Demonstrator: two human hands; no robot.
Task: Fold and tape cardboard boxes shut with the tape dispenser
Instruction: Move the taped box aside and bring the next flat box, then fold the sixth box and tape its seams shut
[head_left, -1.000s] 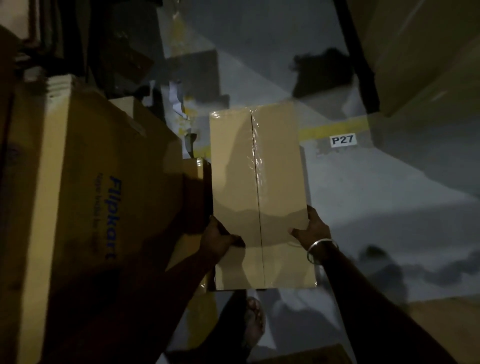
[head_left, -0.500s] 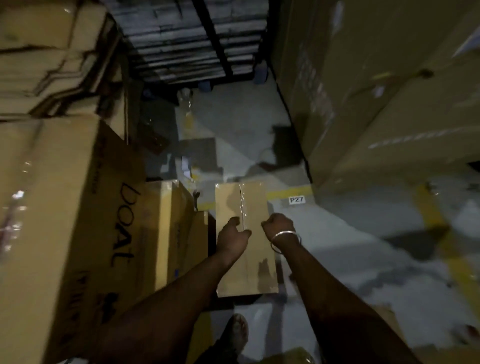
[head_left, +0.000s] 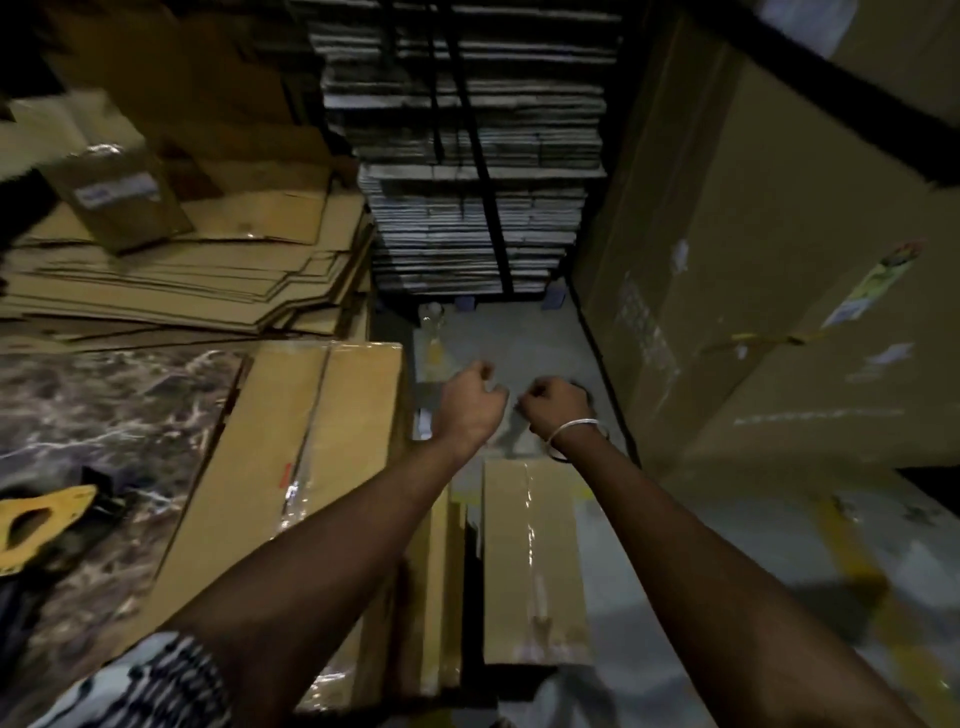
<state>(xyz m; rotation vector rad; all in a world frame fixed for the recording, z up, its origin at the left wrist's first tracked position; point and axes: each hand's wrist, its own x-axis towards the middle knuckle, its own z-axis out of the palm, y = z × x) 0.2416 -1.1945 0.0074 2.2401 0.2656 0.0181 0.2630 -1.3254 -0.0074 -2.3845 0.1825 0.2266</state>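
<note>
Taped box lies on the floor at 6 o'clock, between the two forearms. Left hand and right hand hang side by side just past its far end — apart from it, fingers curled, gripping nothing. Larger taped box at 8 o'clock, just left of the small one. Tape dispenser at 9 o'clock, far left edge. Flattened cardboard stack at 10 o'clock, a small box on top. Strapped bundles of cardboard sheets at 12 o'clock. Big cartons at 2 o'clock — wall along the right.
</note>
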